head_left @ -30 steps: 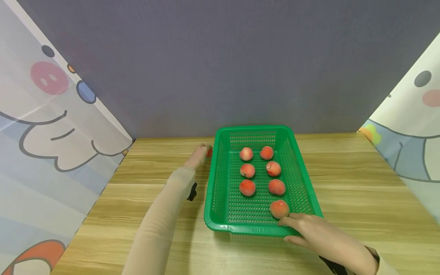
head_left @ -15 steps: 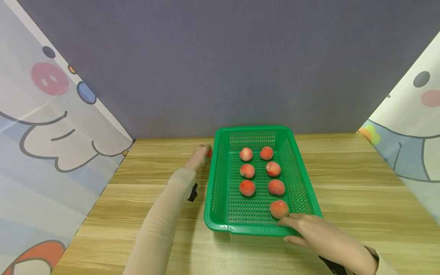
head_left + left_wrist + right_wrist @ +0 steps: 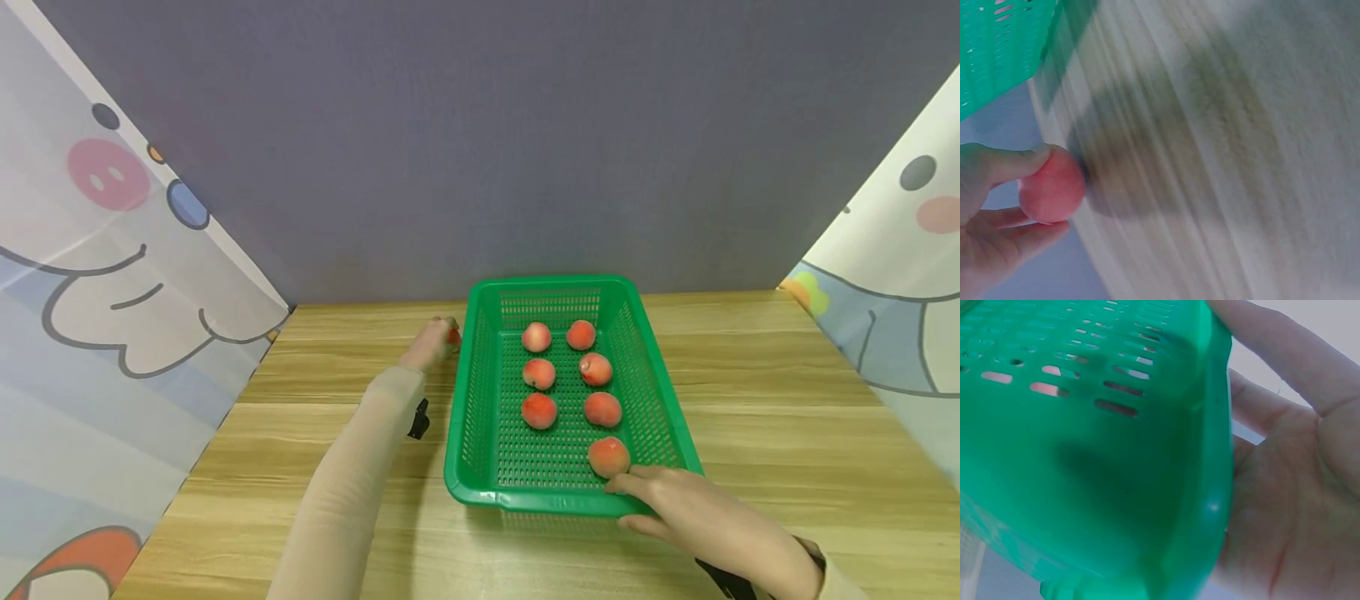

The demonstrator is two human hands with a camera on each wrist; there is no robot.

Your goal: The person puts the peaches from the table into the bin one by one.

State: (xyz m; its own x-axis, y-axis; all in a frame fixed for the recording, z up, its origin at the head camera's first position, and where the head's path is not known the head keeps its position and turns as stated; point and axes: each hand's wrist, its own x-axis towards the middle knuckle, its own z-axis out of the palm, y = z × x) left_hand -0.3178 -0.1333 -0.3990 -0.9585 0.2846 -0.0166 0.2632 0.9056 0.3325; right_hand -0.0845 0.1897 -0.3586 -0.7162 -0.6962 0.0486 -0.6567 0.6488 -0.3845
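Observation:
Beside the far left side of the green basket (image 3: 573, 502), my left hand (image 3: 432, 342) pinches a peach (image 3: 1054, 190) between thumb and fingers. In the left wrist view, that reddish peach is just at or over the tabletop; contact is hard to tell. My right hand (image 3: 678, 508) grips the basket's rim at the near right corner, fingers over the edge and thumb outside. Several peaches stand in two columns inside the basket. The nearest peach (image 3: 609, 457) lies close to my right fingertips. The right wrist view shows the basket wall (image 3: 1116, 481) with its slots.
The basket stands on a wood-grain table (image 3: 787, 417), close to a grey back panel (image 3: 525, 150). Cartoon-printed sheets (image 3: 105, 250) close off the left side, and another sheet (image 3: 900, 275) the right.
My left hand has drawn very slightly back, and its peach shows a little less past the fingers. My right hand and the peaches in the basket stay as they were.

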